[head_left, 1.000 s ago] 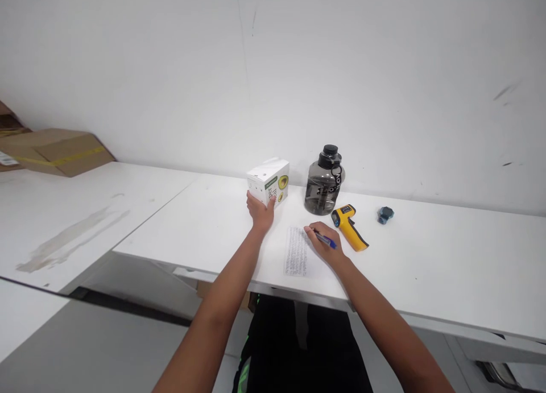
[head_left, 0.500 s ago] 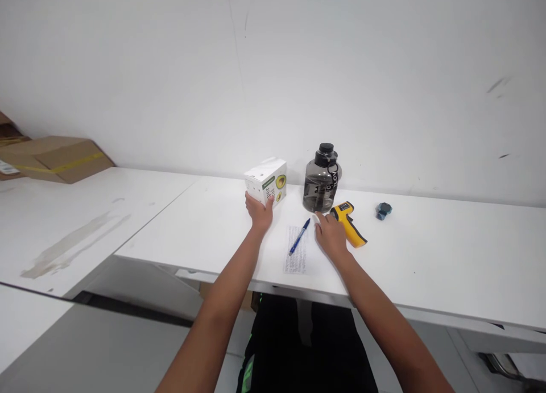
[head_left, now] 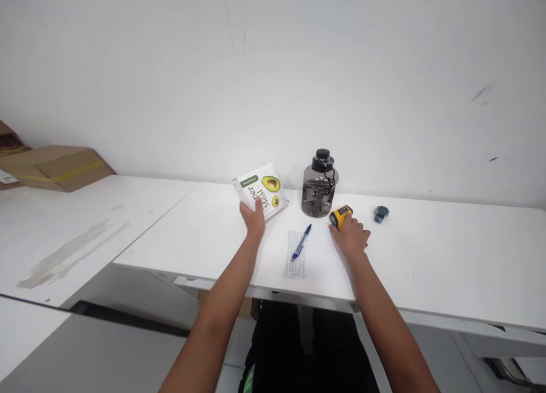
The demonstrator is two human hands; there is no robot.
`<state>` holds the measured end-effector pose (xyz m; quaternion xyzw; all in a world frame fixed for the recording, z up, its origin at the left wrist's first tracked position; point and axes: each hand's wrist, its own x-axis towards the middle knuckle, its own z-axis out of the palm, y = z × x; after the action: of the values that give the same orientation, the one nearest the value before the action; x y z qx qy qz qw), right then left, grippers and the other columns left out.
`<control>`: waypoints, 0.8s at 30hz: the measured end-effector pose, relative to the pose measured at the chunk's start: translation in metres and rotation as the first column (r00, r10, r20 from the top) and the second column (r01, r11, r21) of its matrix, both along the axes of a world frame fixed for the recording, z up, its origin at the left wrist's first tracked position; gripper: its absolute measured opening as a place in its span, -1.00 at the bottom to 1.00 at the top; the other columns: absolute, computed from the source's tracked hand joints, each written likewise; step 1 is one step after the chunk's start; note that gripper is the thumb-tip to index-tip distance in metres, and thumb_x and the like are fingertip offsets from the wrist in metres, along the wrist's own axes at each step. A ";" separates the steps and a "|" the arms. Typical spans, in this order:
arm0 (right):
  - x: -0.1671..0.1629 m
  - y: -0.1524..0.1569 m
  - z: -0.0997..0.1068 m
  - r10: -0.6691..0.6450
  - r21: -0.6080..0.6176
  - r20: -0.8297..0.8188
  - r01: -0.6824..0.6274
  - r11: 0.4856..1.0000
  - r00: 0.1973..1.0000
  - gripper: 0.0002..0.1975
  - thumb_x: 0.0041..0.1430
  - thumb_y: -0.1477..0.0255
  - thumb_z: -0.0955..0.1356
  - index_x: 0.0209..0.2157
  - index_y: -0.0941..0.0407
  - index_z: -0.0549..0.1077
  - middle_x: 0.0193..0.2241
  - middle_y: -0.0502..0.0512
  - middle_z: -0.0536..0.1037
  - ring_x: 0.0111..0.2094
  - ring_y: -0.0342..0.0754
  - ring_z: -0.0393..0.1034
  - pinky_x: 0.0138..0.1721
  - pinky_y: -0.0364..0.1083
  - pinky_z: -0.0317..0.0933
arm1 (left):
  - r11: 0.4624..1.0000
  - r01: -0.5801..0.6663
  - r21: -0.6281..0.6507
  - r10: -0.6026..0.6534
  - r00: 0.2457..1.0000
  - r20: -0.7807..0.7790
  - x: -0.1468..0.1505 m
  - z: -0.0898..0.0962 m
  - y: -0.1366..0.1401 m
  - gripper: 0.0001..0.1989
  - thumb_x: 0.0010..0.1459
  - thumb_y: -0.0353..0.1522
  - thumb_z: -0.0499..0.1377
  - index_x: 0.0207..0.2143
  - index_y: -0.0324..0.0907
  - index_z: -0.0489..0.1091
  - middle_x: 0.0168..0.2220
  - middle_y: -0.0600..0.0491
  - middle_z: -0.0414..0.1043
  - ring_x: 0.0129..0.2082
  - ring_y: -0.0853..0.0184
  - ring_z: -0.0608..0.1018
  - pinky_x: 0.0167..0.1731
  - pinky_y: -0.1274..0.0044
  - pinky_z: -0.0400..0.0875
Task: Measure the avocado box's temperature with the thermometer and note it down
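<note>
My left hand (head_left: 255, 218) grips the lower edge of a white box (head_left: 256, 185) printed with avocados, thumb on its front. The box is tilted, its large printed face toward me. My right hand (head_left: 352, 235) is wrapped over the handle of a yellow and black infrared thermometer (head_left: 340, 215); most of the handle is hidden under the fingers. Between the hands, a blue pen (head_left: 301, 243) lies across a sheet of paper with handwriting (head_left: 294, 268). Behind the pen and thermometer stands a dark translucent water jug (head_left: 318, 188) with a black cap.
A dark blue-green wristwatch (head_left: 381, 213) lies to the right on the white table (head_left: 460, 251). Cardboard boxes (head_left: 60, 168) sit at the far left. A white wall (head_left: 273, 69) rises directly behind the table, and its front edge runs just before my body.
My left hand has turned the white box so its avocado face points toward me. My right hand has moved right from beside the thermometer onto its handle, and the thermometer has turned.
</note>
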<state>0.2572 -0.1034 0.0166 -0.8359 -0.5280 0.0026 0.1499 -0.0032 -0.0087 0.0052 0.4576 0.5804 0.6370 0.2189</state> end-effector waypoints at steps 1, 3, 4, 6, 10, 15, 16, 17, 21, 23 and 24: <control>0.000 0.000 0.001 0.002 0.000 0.006 -0.002 1.000 1.000 -0.38 0.24 0.18 0.29 0.19 0.29 0.19 -0.03 0.46 0.45 0.00 0.29 0.31 -0.11 0.16 0.11 | 1.000 0.014 0.011 -0.015 0.997 0.074 0.000 0.000 0.001 -0.46 0.21 0.03 0.04 0.05 -0.16 0.15 0.09 -0.21 0.35 0.08 0.17 0.47 0.06 0.29 0.41; -0.001 -0.001 0.003 0.010 0.003 0.010 -0.010 1.000 1.000 -0.40 0.26 0.20 0.28 0.19 0.31 0.19 -0.03 0.47 0.45 0.00 0.30 0.32 -0.12 0.13 0.14 | 1.000 0.015 0.024 -0.020 0.979 0.202 -0.001 0.000 0.002 -0.47 0.18 0.03 0.10 0.00 -0.16 0.19 0.08 -0.18 0.39 0.05 0.22 0.50 0.03 0.35 0.44; -0.001 -0.002 0.004 0.019 0.004 0.005 -0.019 1.000 1.000 -0.40 0.27 0.21 0.27 0.19 0.32 0.20 -0.03 0.48 0.45 -0.01 0.29 0.33 -0.13 0.12 0.15 | 0.999 0.021 0.034 -0.028 0.973 0.230 -0.002 0.000 0.003 -0.48 0.17 0.02 0.12 -0.01 -0.16 0.19 0.08 -0.17 0.39 0.04 0.23 0.51 0.01 0.37 0.45; -0.002 -0.002 0.006 0.046 0.015 -0.031 -0.045 0.999 0.998 -0.41 0.28 0.22 0.26 0.20 0.33 0.20 -0.02 0.49 0.45 -0.04 0.28 0.37 -0.14 0.10 0.18 | 0.997 0.043 0.059 -0.057 0.966 0.252 -0.002 -0.001 0.004 -0.48 0.17 0.02 0.11 -0.01 -0.16 0.20 0.08 -0.17 0.40 0.03 0.25 0.52 -0.01 0.39 0.46; -0.007 -0.004 0.009 0.145 0.207 -0.215 -0.100 0.973 0.966 -0.38 0.31 0.15 0.19 0.26 0.26 0.15 0.10 0.42 0.40 0.01 0.20 0.39 -0.09 0.04 0.25 | 0.983 0.134 0.128 -0.160 0.964 0.215 0.000 -0.003 0.002 -0.49 0.21 0.02 0.07 0.03 -0.14 0.21 0.08 -0.14 0.40 0.05 0.28 0.51 0.01 0.41 0.45; -0.016 -0.008 0.003 0.325 0.516 -0.367 -0.101 0.851 0.872 -0.41 0.33 0.12 0.10 0.24 0.17 0.22 0.14 0.29 0.43 0.12 0.14 0.35 0.05 0.03 0.27 | 0.936 0.198 0.290 -0.307 0.863 0.401 0.007 0.005 -0.003 -0.45 0.23 0.00 0.06 0.11 -0.16 0.26 0.15 -0.14 0.39 0.13 0.21 0.47 0.10 0.37 0.39; -0.017 -0.008 0.000 0.361 0.565 -0.373 -0.099 0.819 0.855 -0.41 0.33 0.12 0.10 0.23 0.17 0.24 0.12 0.29 0.45 0.10 0.14 0.38 0.05 0.04 0.29 | 0.931 0.187 0.314 -0.326 0.815 0.479 0.006 0.008 -0.004 -0.43 0.23 0.01 0.04 0.12 -0.16 0.27 0.17 -0.13 0.38 0.16 0.20 0.45 0.12 0.37 0.37; -0.017 -0.008 -0.003 0.398 0.615 -0.369 -0.101 0.782 0.840 -0.42 0.33 0.12 0.11 0.21 0.16 0.26 0.10 0.28 0.47 0.08 0.14 0.40 0.03 0.05 0.31 | 0.926 0.190 0.326 -0.350 0.756 0.553 0.006 0.011 -0.004 -0.41 0.23 0.02 0.03 0.14 -0.16 0.28 0.19 -0.11 0.37 0.18 0.20 0.43 0.14 0.37 0.35; -0.018 -0.009 -0.012 0.548 0.779 -0.238 -0.179 0.600 0.802 -0.47 0.33 0.13 0.12 0.18 0.11 0.30 0.05 0.24 0.52 0.03 0.12 0.46 -0.01 0.06 0.38 | 0.872 0.365 0.327 -0.479 0.495 0.725 0.000 0.024 -0.005 -0.40 0.19 0.05 0.06 0.15 -0.07 0.34 0.21 0.00 0.37 0.22 0.16 0.38 0.18 0.34 0.32; -0.020 -0.009 -0.015 0.602 0.819 -0.150 -0.243 0.521 0.784 -0.48 0.35 0.13 0.12 0.18 0.10 0.30 0.04 0.24 0.53 0.02 0.11 0.47 -0.02 0.05 0.40 | 0.835 0.428 0.344 -0.525 0.436 0.731 0.000 0.027 -0.007 -0.43 0.17 0.02 0.11 0.13 -0.06 0.37 0.20 0.03 0.38 0.23 0.15 0.38 0.20 0.32 0.30; -0.021 -0.010 -0.016 0.623 0.830 -0.116 -0.269 0.488 0.774 -0.48 0.36 0.13 0.11 0.19 0.10 0.30 0.04 0.24 0.53 0.01 0.10 0.48 -0.03 0.03 0.41 | 0.823 0.446 0.351 -0.541 0.431 0.722 0.002 0.027 -0.009 -0.44 0.17 0.01 0.13 0.12 -0.07 0.38 0.18 0.02 0.40 0.23 0.14 0.38 0.21 0.31 0.29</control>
<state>0.2363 -0.1134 0.0006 -0.4948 -0.6351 -0.0132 0.5930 -0.0016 -0.0176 0.0327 0.2834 0.2245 0.7088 0.6057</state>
